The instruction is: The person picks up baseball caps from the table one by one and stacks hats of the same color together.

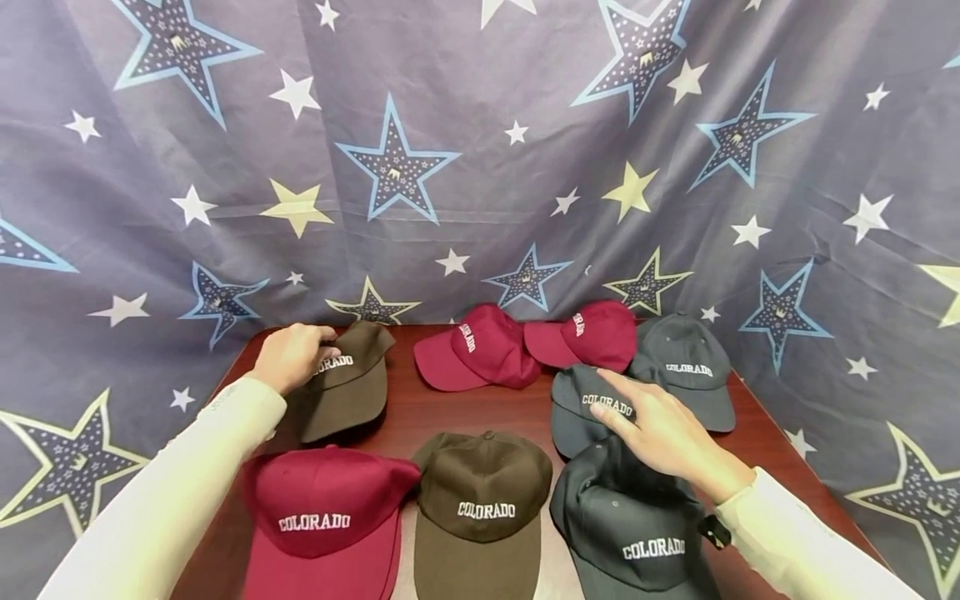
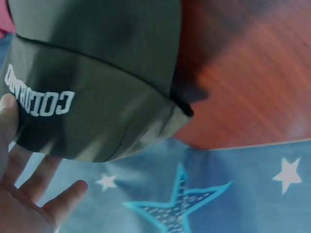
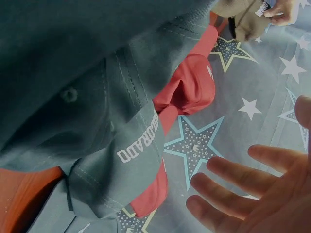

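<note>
The front grey cap (image 1: pixel 630 521) sits below the right hand's (image 1: pixel 663 425) straight, empty fingers; the left hand (image 1: pixel 292 357) pinches the rear brown cap (image 1: pixel 348 398) near the desk's (image 1: pixel 416 417) edge, open room rightward

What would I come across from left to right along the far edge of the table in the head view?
Left hand, brown cap, red cap, second red cap, dark gray cap.

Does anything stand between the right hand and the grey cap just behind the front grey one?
Nothing visible does: the right wrist view shows an open gap between the right hand and that grey cap.
</note>
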`<state>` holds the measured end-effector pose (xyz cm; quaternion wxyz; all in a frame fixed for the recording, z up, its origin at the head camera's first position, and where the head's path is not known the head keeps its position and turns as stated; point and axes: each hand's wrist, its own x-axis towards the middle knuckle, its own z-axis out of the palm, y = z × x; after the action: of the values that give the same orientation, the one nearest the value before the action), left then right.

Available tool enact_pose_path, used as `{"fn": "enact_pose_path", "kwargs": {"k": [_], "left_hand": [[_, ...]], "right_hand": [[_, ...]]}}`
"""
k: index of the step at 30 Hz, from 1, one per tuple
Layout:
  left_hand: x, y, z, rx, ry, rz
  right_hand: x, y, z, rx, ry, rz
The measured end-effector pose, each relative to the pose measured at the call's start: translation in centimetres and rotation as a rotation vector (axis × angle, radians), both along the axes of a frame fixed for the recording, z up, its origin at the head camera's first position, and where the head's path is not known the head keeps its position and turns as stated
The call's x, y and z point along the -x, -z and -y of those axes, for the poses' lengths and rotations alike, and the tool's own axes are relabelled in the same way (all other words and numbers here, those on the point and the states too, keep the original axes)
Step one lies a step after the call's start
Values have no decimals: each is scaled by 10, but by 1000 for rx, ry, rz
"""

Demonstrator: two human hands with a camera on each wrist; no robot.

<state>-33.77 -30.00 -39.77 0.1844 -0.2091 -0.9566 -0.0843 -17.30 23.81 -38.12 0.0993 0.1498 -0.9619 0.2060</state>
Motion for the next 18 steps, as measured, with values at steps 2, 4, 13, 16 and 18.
{"fn": "enact_pose_path", "kwargs": {"k": [2,4,13,16,18], "left_hand": [[-4,-9,-7,-5,30,-57],[-8,-19,-16,-12,62,-108],[-24,-52,-51,-27,220,-294],[-30,-59,-58,-33,229,-319],[-35,-63,-63,-35,230,-322]], "right_hand": [[0,0,-2,3,8,7],[-1,-1,-4,7,14,16],[-2,-4,-7,13,29,11],[-3,-4,-7,10,23,7],[-3,-4,-7,8,19,5]]}}
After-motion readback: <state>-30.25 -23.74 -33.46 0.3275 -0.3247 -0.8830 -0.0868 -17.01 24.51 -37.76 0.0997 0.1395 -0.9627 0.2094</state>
